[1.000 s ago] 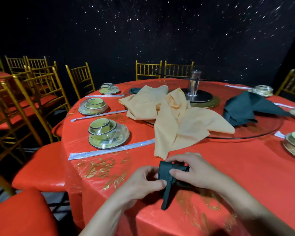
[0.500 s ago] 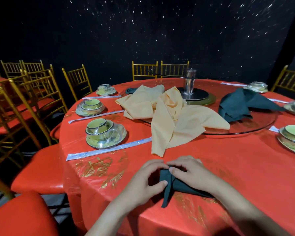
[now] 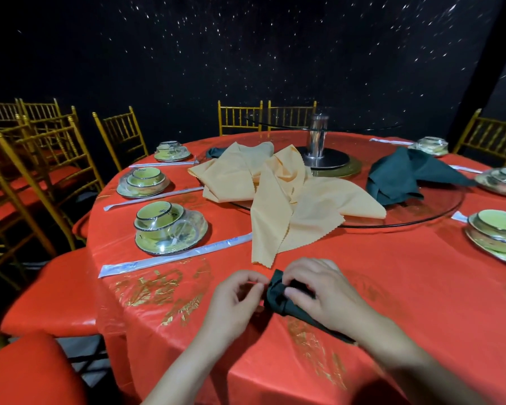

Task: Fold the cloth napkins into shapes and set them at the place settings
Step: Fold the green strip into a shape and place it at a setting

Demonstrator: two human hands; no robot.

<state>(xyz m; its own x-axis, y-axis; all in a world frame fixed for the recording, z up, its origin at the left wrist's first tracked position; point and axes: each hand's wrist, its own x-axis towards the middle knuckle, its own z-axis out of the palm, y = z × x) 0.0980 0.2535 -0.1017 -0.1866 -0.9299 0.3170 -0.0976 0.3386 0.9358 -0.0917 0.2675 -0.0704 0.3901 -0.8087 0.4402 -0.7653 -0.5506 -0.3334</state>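
Folding step judged in hand. The dark green napkin (image 3: 276, 296) is gripped under curled right hand (image 3: 322, 296) fingers. The left hand (image 3: 234, 302) fingers are curled at its edge, pinch not discernible. Next: fold to be tightened, grip held firm.

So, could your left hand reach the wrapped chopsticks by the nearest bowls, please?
Probably yes: only bare tablecloth lies between the left hand and the wrapped chopsticks, once it releases the green napkin.
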